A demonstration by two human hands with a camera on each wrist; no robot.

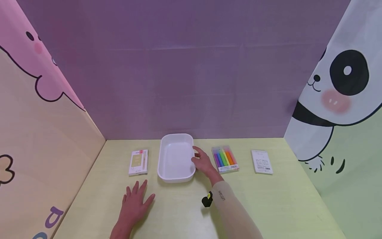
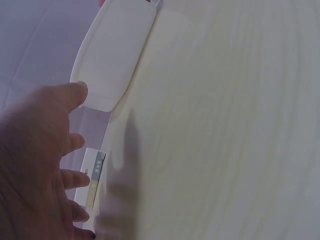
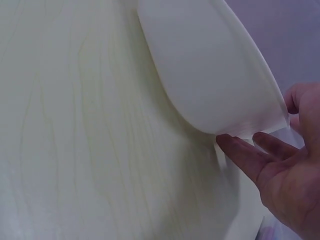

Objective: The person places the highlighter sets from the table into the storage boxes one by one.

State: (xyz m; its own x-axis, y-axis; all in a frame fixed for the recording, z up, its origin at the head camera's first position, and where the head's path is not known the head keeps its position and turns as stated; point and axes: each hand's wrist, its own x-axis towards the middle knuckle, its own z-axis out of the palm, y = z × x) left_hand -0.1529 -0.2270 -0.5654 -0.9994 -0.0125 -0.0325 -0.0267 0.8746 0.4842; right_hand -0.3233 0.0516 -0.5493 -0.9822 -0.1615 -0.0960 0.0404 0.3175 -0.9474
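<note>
A white plastic tray [image 1: 176, 159] with rounded corners sits near the back of the table. My right hand [image 1: 203, 161] holds its right side, with the thumb at the rim and other fingers low against the outer wall [image 3: 215, 75]. In the head view, my left hand [image 1: 134, 204] is in front of the tray and to its left, fingers spread and holding nothing. Nearest to it is a small white box with a gold panel [image 1: 138, 162], partly hidden behind the fingers in the left wrist view.
Right of the tray lies a clear pack of colored markers [image 1: 225, 159]. Farther right is a flat white box with printed text [image 1: 262, 161]. A purple backdrop [image 1: 191, 83] stands along the table's back edge, with printed panels on both sides.
</note>
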